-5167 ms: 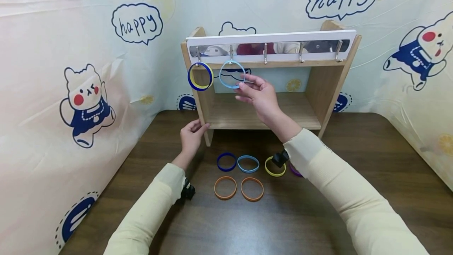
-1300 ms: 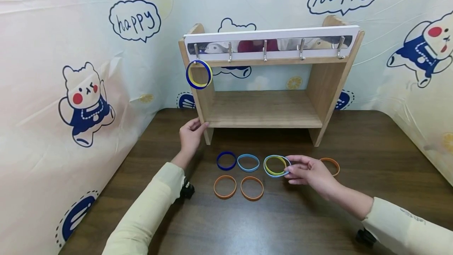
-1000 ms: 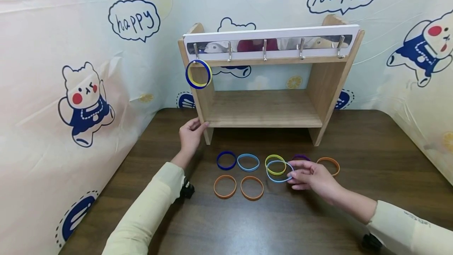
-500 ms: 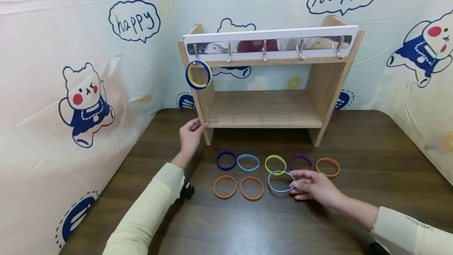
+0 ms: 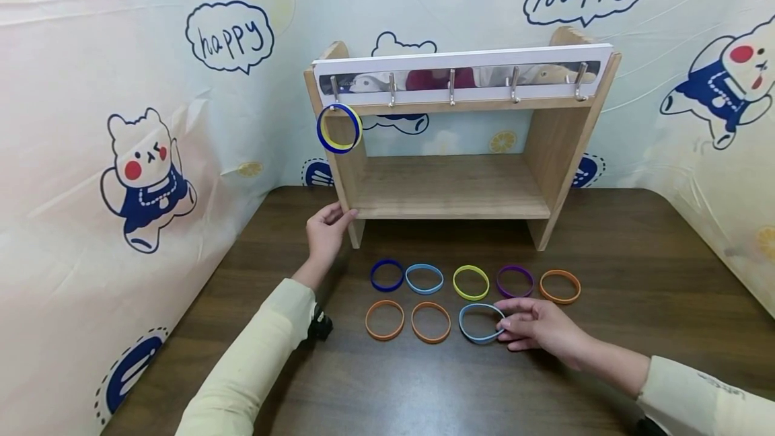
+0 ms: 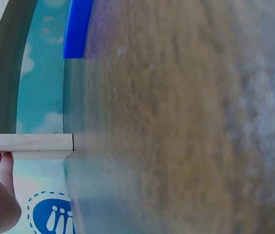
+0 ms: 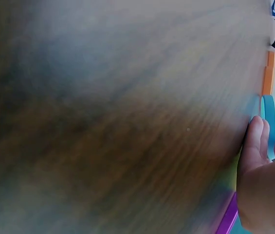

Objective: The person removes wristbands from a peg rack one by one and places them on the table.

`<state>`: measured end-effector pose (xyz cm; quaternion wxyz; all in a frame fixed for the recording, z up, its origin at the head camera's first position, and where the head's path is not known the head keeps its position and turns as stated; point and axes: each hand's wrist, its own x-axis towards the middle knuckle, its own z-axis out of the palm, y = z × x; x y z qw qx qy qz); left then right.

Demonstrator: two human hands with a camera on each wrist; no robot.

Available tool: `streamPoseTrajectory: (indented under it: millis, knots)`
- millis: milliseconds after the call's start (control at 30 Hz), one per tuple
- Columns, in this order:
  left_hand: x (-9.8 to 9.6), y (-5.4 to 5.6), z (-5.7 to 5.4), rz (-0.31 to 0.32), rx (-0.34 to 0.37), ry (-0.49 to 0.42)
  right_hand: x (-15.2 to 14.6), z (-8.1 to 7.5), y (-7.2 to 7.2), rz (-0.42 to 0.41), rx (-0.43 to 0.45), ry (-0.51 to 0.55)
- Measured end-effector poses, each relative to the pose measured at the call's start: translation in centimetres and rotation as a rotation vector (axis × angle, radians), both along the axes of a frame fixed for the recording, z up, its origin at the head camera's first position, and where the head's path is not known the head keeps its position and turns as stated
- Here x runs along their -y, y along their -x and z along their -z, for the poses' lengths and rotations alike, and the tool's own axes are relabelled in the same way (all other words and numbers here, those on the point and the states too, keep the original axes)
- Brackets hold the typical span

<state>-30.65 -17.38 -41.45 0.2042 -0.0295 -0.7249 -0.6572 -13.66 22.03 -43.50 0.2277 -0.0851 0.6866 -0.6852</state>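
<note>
In the head view my right hand (image 5: pixel 545 328) pinches a light blue wristband (image 5: pixel 481 340) by its right edge, low at the table, right of two orange wristbands (image 5: pixel 431 340). The right wrist view shows this light blue wristband (image 7: pixel 270 114) between thumb and fingers. My left hand (image 5: pixel 325 237) grips the left side panel (image 5: pixel 345 187) of the wooden shelf near its foot; in the left wrist view the fingers touch the panel (image 6: pixel 27 142). A navy wristband (image 5: pixel 340 150) and a yellow one hang together from the leftmost hook.
Behind the front wristbands lies a row: navy (image 5: pixel 387 289), light blue (image 5: pixel 424 291), yellow (image 5: pixel 471 297), purple (image 5: pixel 499 281) and orange (image 5: pixel 560 301). The white rail (image 5: pixel 424 93) across the shelf top carries several metal hooks. A printed cloth (image 5: pixel 242 113) stands behind.
My right hand has brought the light blue wristband from the second hook down to the table, then past the yellow wristband toward me into the front row. My left hand stays on the panel.
</note>
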Motion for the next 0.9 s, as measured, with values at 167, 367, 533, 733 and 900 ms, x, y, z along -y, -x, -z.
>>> streamPoseTrajectory:
  millis: [167,367,533,733,900]
  knots:
    - [-0.6,-1.7,-1.9,0.003,0.016,0.025,0.1,0.2,0.0,-0.002,-0.001,-0.012]
    - [-0.5,-1.6,-1.7,-0.002,0.028,0.036,0.3,0.2,-0.1,0.001,-0.015,-0.033]
    - [0.1,0.0,-0.1,0.001,0.034,0.010,0.4,0.1,0.0,0.003,-0.039,-0.065]
    - [0.3,0.6,0.7,-0.009,0.016,-0.005,0.5,0.1,0.1,-0.012,-0.058,-0.099]
    - [0.2,0.5,0.6,-0.016,-0.001,0.004,0.5,0.1,0.1,-0.012,-0.069,-0.113]
